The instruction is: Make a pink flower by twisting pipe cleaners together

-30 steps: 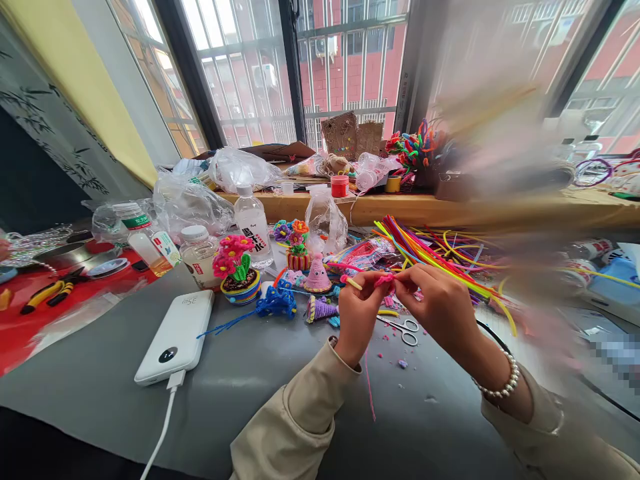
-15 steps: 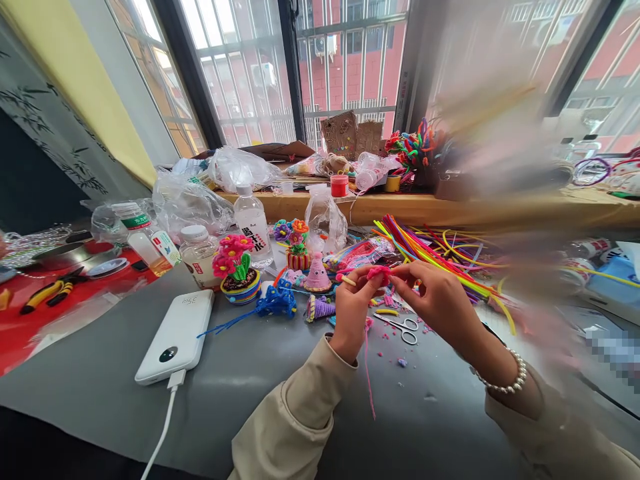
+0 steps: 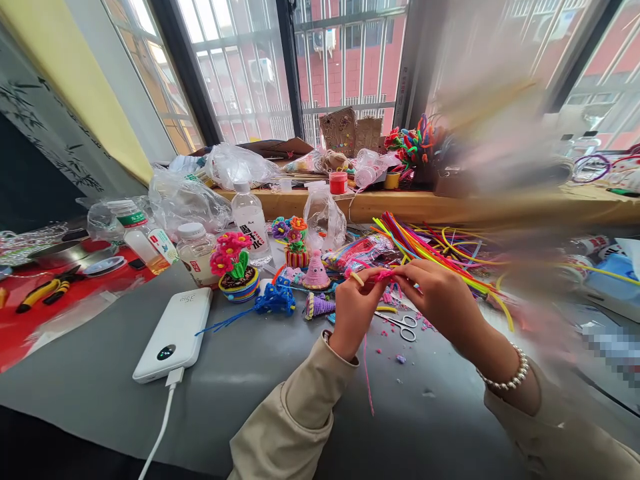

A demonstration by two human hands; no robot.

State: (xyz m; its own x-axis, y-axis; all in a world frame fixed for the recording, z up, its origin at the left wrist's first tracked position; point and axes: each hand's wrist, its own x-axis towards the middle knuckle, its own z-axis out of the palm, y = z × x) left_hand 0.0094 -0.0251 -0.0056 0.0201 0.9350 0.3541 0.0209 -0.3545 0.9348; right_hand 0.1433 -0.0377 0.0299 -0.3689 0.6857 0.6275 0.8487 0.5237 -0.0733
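Hands at close work over a grey tabletop (image 3: pixel 270 427): the left hand (image 3: pixel 353 310) and right hand (image 3: pixel 443 297) meet fingertip to fingertip, both pinching a small fuzzy pink piece (image 3: pixel 384 274) held just above the table, near the scissors (image 3: pixel 407 327). A thin pink strand (image 3: pixel 369 383) hangs below the left hand. The piece looks part-made, so shaping it probably remains, and perhaps trimming too; pink scraps (image 3: pixel 379 351) on the table suggest some cutting is done. Beyond the left hand stand pieces that seem complete: a striped pot of pink flowers (image 3: pixel 230 257), a smaller pot of orange and blue flowers (image 3: pixel 297 233) and a pink cone-shaped figure with eyes (image 3: pixel 317 272). A purple cone (image 3: pixel 319 306) lies on its side, next to a tangled blue bundle (image 3: pixel 276 298) with loose ends (whether that one is finished, I cannot say).

The fingers cover most of the pink piece, so its shape is unclear, as is whether the strand joins it. A pale yellow band (image 3: pixel 357 279) at the left fingers could be a ring or a tool. Blur smears the right side, and both sleeves run out of frame.
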